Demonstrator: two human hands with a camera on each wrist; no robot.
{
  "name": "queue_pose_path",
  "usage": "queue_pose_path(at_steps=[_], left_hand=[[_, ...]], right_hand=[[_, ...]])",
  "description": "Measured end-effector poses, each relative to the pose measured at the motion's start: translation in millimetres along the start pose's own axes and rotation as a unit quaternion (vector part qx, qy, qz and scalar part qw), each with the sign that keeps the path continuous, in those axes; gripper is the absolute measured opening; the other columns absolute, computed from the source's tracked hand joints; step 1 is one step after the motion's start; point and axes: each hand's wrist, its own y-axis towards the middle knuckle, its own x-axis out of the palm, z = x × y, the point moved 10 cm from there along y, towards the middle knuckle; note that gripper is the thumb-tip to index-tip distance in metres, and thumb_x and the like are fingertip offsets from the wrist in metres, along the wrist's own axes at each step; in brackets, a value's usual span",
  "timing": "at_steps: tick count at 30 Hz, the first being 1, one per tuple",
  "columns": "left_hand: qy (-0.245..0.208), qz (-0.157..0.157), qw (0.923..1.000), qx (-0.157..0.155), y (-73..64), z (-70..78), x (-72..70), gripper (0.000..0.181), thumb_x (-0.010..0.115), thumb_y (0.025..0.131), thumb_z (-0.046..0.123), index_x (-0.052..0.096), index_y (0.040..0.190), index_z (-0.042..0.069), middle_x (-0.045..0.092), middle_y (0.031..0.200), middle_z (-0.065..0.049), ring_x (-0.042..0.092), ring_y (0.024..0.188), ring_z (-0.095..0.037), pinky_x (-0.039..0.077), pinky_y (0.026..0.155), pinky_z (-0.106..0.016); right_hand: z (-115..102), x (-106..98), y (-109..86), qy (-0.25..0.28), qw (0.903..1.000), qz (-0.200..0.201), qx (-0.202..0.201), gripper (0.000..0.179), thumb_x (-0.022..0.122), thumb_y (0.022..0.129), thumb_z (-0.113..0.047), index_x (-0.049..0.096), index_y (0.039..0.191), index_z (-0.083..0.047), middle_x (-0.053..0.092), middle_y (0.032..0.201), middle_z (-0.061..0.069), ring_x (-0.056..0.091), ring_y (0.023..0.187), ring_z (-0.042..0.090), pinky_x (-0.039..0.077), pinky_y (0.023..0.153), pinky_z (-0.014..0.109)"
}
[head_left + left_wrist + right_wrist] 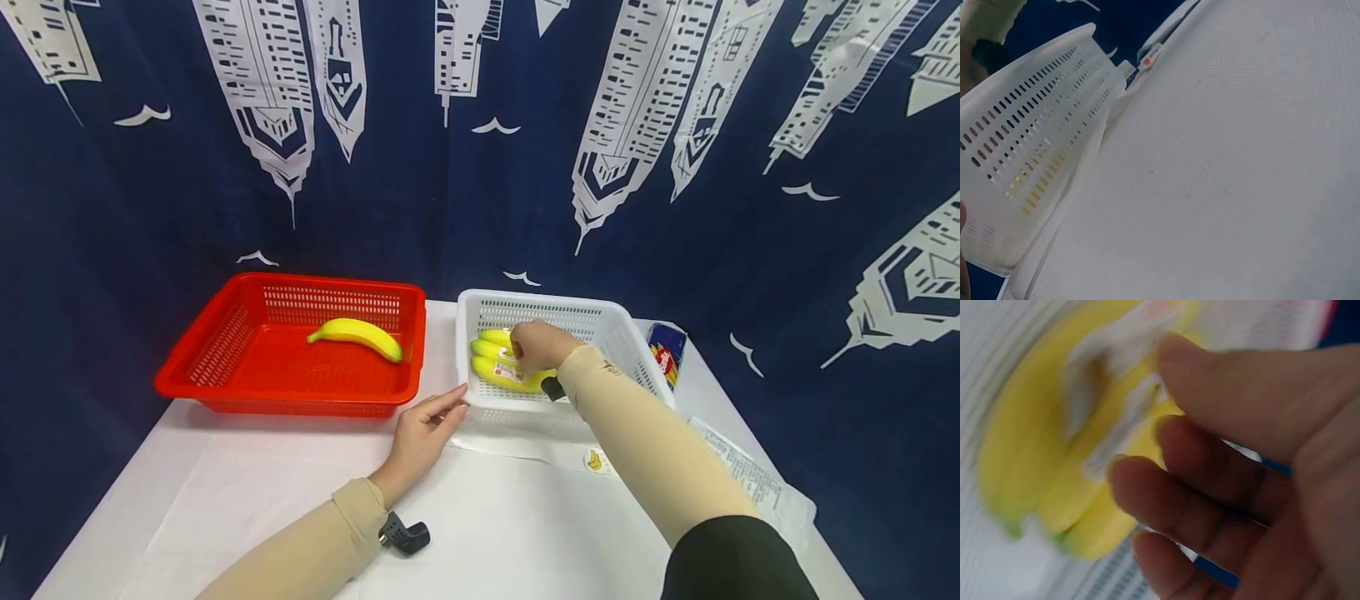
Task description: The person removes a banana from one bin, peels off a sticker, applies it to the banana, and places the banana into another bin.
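Several yellow bananas (486,368) with white labels lie side by side in a white plastic basket (487,406). Reaching in from the right, my right hand (543,346) is over them. In the right wrist view its fingers are loosely bent, with a gap between thumb and fingertips, beside the blurred bananas (1019,444); nothing shows in its grasp. My left hand (422,437) touches the front left corner of the white basket with its fingers extended. Only a sliver of that hand enters the left wrist view, against the slotted basket wall.
To the left stands a red basket (292,406) with a single banana (356,333) inside. A dark blue packet (666,350) lies right of the white basket. A banana sticker (596,460) and a printed clear wrapper (750,475) are on the white table (517,525). A patterned navy curtain (450,208) hangs behind.
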Motion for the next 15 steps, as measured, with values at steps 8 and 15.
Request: queue_pose_path(at_steps=[8,15], left_hand=[[-0.002,-0.007,1.0,0.005,-0.8,0.2,-2.4,0.039,0.077,0.093,0.01,0.072,0.131,0.015,0.078,0.101,0.001,0.069,0.086,-0.012,0.058,0.074,-0.022],[0.014,-0.02,0.9996,0.015,-2.3,2.2,2.7,0.042,0.076,0.094,0.01,0.07,0.135,0.016,0.077,0.101,-0.001,0.071,0.085,-0.013,0.059,0.074,-0.023]], right_hand=[[-53,-49,-57.5,0.331,0.9161,0.221,-0.05,0.015,0.068,0.097,-0.018,0.069,0.086,-0.007,0.061,0.067,0.004,0.054,0.057,0.014,0.045,0.052,0.026],[-81,20,-116.5,0.506,0.7746,0.364,-0.107,0.017,0.065,0.099,-0.006,0.067,0.085,0.004,0.053,0.06,0.0,0.044,0.049,0.005,0.035,0.042,0.021]])
